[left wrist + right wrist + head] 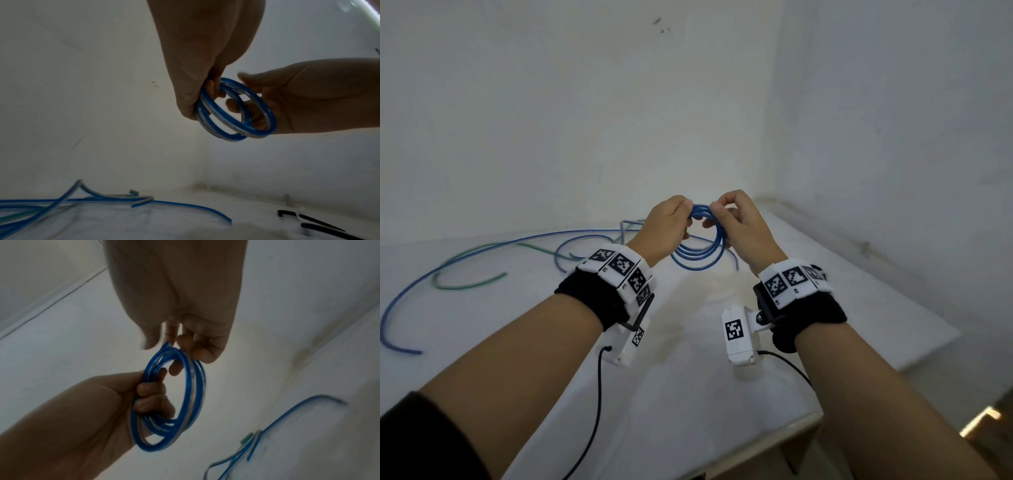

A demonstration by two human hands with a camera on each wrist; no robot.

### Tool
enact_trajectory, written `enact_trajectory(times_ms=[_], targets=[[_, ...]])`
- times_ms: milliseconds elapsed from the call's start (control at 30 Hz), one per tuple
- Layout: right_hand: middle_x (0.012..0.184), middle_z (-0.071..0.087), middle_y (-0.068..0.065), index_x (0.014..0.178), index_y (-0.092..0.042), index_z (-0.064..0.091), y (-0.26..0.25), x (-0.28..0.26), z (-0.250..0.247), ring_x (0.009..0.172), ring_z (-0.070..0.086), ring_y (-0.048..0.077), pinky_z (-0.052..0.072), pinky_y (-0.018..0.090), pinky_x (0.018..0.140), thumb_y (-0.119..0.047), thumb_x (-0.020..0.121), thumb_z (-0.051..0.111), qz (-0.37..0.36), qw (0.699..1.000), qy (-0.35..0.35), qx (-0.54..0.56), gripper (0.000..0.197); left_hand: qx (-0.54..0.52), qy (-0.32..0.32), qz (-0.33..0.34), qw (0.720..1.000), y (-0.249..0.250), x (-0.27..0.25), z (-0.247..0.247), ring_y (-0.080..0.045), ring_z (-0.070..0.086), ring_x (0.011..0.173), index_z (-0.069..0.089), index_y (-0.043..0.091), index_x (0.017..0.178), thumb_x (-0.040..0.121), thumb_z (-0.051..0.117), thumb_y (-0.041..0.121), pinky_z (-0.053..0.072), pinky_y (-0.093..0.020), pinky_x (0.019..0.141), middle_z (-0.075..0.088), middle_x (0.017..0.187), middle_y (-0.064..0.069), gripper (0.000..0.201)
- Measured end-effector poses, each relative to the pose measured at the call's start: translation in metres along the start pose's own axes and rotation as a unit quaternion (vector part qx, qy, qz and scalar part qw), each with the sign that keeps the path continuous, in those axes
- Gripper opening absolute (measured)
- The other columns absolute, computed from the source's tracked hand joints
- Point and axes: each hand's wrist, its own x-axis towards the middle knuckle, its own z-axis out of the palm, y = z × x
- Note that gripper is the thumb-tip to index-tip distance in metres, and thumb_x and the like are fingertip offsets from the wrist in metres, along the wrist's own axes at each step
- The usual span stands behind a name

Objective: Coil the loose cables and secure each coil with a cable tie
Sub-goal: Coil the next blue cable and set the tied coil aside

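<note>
both hands are raised over the table (688, 394) and closed on one blue coil (700, 240), close together at its top. left hand (666, 228) has its fingers curled through the ring and round the bundled turns, so the loops stay stacked and cannot spring apart; that reads best in the right wrist view, where the fingers (152, 395) wrap the strands. right hand (739, 222) pinches the top of the same coil between thumb and fingertips, i judge to seat the cable's last end against the other turns. the coil hangs free below both grips, well above the table, which keeps it round and leaves room to pass a tie through the middle. no tie is on it yet, as far as i can see. black cable ties (316, 224) lie on the table, below and to the right in the left wrist view, within reach for the next step. to my left, loose blue cables (482, 253) and a green cable (469, 284) sprawl uncoiled across the table. judgement: first coil formed, securing not begun. risk: if the left grip eases while reaching for a tie, the turns may spring open.
</note>
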Motion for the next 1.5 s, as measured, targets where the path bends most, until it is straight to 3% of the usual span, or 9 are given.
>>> enact_trajectory(times_ms=[367,600,733,833,1033,1133,1200,1333,1500], targets=[[0.075,0.064,0.011,0.079,-0.014,0.048,0.028,-0.012,-0.094,0.06,0.058,0.004,0.04,0.015,0.055,-0.007,0.09,0.06,-0.004,1.0,0.023,-0.018,0.018,-0.076,-0.212,-0.136,0.965,0.021,0.016,0.079,-0.01,0.036,0.041,0.048,0.009,0.075,0.103,0.028,0.021,0.044,-0.03,0.064,0.037,0.056,0.001,0.036],[0.092,0.063,0.009,0.096,-0.009,0.057,0.045,0.001,-0.122,0.052,0.051,0.014,0.05,0.025,0.055,-0.026,0.096,0.05,0.177,0.98,0.07,-0.054,0.018,-0.076,-0.155,-0.143,0.975,0.011,0.024,0.098,-0.009,0.029,0.038,0.043,0.012,0.07,0.101,0.03,0.022,0.036,-0.025,0.056,0.032,0.059,0.0,0.035],[0.088,0.067,0.014,0.089,0.0,0.065,0.068,0.012,-0.134,0.066,0.057,0.021,0.053,0.032,0.064,-0.012,0.087,0.063,0.272,0.899,-0.026,-0.342,0.013,-0.067,-0.112,-0.139,0.982,0.002,0.03,0.096,-0.008,0.031,0.038,0.043,0.013,0.069,0.101,0.031,0.025,0.037,-0.025,0.055,0.033,0.058,0.001,0.036],[0.075,0.069,0.012,0.071,-0.003,0.068,0.087,0.017,-0.135,0.071,0.064,0.026,0.056,0.035,0.073,-0.026,0.073,0.077,0.278,0.808,-0.106,-0.508,0.025,-0.064,-0.102,-0.138,0.983,-0.001,0.033,0.092,-0.008,0.032,0.037,0.043,0.013,0.07,0.102,0.031,0.026,0.04,-0.026,0.056,0.034,0.058,0.002,0.036],[0.045,0.05,-0.012,0.048,-0.021,0.049,0.101,0.013,-0.139,0.044,0.049,0.004,0.037,0.01,0.043,-0.027,0.072,0.079,0.277,0.755,-0.177,-0.567,0.039,-0.064,-0.09,-0.138,0.984,-0.001,0.033,0.083,-0.012,0.031,0.047,0.044,0.014,0.071,0.102,0.03,0.027,0.041,-0.028,0.061,0.034,0.059,0.002,0.036],[0.052,0.05,-0.008,0.048,-0.019,0.049,0.105,0.016,-0.133,0.054,0.055,0.015,0.043,0.019,0.055,-0.032,0.07,0.078,0.258,0.726,-0.186,-0.609,0.039,-0.068,-0.083,-0.136,0.985,-0.001,0.033,0.079,-0.011,0.031,0.045,0.044,0.014,0.07,0.101,0.031,0.026,0.041,-0.027,0.06,0.034,0.058,0.002,0.036],[0.053,0.053,-0.002,0.051,-0.014,0.054,0.092,0.019,-0.125,0.051,0.052,0.018,0.041,0.023,0.052,-0.023,0.077,0.073,0.283,0.779,-0.152,-0.539,0.033,-0.074,-0.074,-0.135,0.985,-0.001,0.033,0.075,-0.012,0.03,0.047,0.044,0.013,0.07,0.101,0.031,0.025,0.04,-0.028,0.061,0.034,0.058,0.002,0.036],[0.066,0.06,0.011,0.086,-0.007,0.055,0.06,0.021,-0.105,0.045,0.046,0.014,0.042,0.023,0.048,0.0,0.087,0.059,0.305,0.935,-0.056,-0.171,0.008,-0.085,-0.041,-0.138,0.986,-0.003,0.031,0.061,-0.014,0.032,0.049,0.044,0.012,0.071,0.102,0.03,0.025,0.041,-0.031,0.066,0.035,0.06,0.0,0.036],[0.074,0.059,0.012,0.098,0.004,0.061,0.021,0.021,-0.064,0.049,0.058,0.009,0.053,0.018,0.054,0.009,0.093,0.041,0.181,0.979,-0.041,0.08,0.021,-0.074,0.017,-0.137,0.988,-0.008,0.026,0.031,-0.015,0.033,0.051,0.045,0.012,0.072,0.102,0.03,0.023,0.039,-0.029,0.063,0.036,0.062,-0.001,0.035]])
